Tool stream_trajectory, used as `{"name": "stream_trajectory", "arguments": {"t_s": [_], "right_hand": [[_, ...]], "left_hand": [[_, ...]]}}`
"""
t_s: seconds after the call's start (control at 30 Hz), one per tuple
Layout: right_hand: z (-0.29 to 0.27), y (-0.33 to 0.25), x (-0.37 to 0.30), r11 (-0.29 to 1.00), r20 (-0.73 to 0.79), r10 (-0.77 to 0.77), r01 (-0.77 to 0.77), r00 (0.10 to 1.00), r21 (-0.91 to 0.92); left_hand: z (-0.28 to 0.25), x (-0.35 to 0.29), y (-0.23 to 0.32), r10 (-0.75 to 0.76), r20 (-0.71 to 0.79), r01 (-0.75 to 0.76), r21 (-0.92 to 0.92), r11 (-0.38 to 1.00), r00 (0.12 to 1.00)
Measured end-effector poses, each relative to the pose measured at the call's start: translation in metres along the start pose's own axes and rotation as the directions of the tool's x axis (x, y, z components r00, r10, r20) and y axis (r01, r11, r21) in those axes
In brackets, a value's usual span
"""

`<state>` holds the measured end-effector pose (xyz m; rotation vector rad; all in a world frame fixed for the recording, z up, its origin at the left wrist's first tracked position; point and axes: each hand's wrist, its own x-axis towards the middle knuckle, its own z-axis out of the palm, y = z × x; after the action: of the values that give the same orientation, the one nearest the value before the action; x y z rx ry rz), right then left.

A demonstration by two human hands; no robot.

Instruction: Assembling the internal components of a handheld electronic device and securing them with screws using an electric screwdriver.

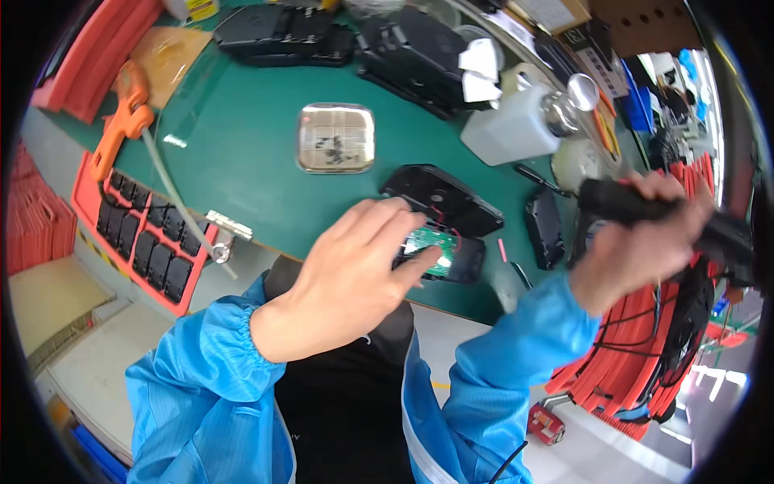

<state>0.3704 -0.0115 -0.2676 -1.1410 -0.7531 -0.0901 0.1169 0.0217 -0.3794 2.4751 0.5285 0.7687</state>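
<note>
My left hand grips a small black plastic housing, with its thumb over a green circuit board set in it. Thin red wires run from the board toward a larger black plastic shell lying just behind. Off to the right and smeared by motion, my right hand is closed around a long, thick black tool; its exact kind is too blurred to make out. A square metal dish holds small dark screws in the middle of the green mat.
An orange glue gun lies at left by a red tray of black parts. Black device shells line the back. A white pump bottle stands back right, with a black casing nearer. Red trays are stacked at right.
</note>
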Motion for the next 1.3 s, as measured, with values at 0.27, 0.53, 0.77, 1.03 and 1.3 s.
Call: {"name": "stream_trajectory", "arguments": {"t_s": [0.27, 0.53, 0.77, 1.03, 1.3], "right_hand": [[0.026, -0.051, -0.029, 0.759, 0.541, -0.057, -0.315, 0.839, 0.569], [0.085, -0.006, -0.06, 0.717, 0.697, -0.09, -0.44, 0.711, 0.541], [0.102, 0.026, -0.073, 0.74, 0.725, -0.119, -0.427, 0.678, 0.52], [0.103, 0.025, -0.07, 0.702, 0.762, -0.133, -0.482, 0.634, 0.524], [0.108, 0.026, -0.073, 0.728, 0.762, -0.111, -0.47, 0.638, 0.499]], "left_hand": [[0.004, -0.002, 0.0, 0.023, -0.059, -0.025, -0.036, 0.999, 0.998], [0.005, -0.005, -0.002, 0.035, -0.069, -0.037, -0.03, 0.999, 0.997], [0.008, -0.003, -0.002, 0.022, -0.123, -0.029, -0.053, 0.998, 0.992], [0.009, -0.003, -0.002, -0.008, -0.135, -0.011, -0.137, 0.99, 0.991], [0.011, -0.005, -0.004, 0.009, -0.119, -0.022, -0.109, 0.994, 0.993]]}}
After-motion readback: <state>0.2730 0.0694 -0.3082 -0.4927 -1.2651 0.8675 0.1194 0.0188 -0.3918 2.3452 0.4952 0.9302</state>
